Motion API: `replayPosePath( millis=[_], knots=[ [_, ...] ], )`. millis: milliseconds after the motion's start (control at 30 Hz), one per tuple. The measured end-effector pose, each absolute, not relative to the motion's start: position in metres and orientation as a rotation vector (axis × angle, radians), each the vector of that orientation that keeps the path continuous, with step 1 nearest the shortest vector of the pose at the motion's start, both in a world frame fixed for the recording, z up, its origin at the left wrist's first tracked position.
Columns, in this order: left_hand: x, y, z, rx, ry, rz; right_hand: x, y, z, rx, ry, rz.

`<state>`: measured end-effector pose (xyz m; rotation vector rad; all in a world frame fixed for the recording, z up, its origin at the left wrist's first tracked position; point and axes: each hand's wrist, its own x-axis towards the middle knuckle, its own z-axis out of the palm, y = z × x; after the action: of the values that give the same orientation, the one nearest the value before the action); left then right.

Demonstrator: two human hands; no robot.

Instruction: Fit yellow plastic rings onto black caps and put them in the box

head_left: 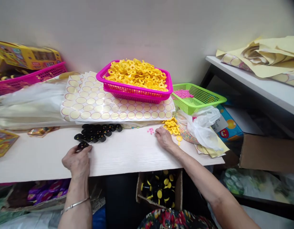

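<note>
No words or numbers can be read: the print (36,65) on the yellow box (23,54) and the white label (220,124) on the blue box (233,122) are too blurred.

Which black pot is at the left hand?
The black pot nearest the front edge of the table, between the fingers of the left hand; the other black pots sit farther back.

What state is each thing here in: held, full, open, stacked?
Left hand: gripping a black cup
Right hand: beside small pink pieces; holding unclear
Black cups: clustered together
Pink basket: heaped with yellow rings
Green basket: part-filled, a pink heap
Lower-middle cardboard box: open, holding black-and-yellow containers
Oval-patterned sheets: layered, partly under the pink basket
White plastic bag: crumpled
</note>
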<state>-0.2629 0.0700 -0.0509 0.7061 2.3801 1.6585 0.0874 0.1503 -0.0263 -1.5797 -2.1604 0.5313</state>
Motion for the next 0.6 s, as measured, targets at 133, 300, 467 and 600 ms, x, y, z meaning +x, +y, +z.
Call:
replayPosePath(
  millis=[133, 300, 467, 600],
  knots=[
    [-0.226, 0.053, -0.051, 0.669, 2.379, 1.654, 0.077, 0.161, -0.035, -1.649, -2.332, 0.402],
    [-0.132, 0.048, -0.058, 1.093, 1.99, 1.447, 0.073, 0.164, -0.035, -1.723, -2.419, 0.376],
    [-0.073, 0.068, -0.062, 1.512, 1.725, 1.317, 0.075, 0.169, -0.026, -1.668, -2.474, 0.394],
    [-0.066, 0.074, -0.06, 1.714, 1.784, 1.209, 0.076, 0.156, -0.021, -1.482, -2.434, 0.494]
  ],
)
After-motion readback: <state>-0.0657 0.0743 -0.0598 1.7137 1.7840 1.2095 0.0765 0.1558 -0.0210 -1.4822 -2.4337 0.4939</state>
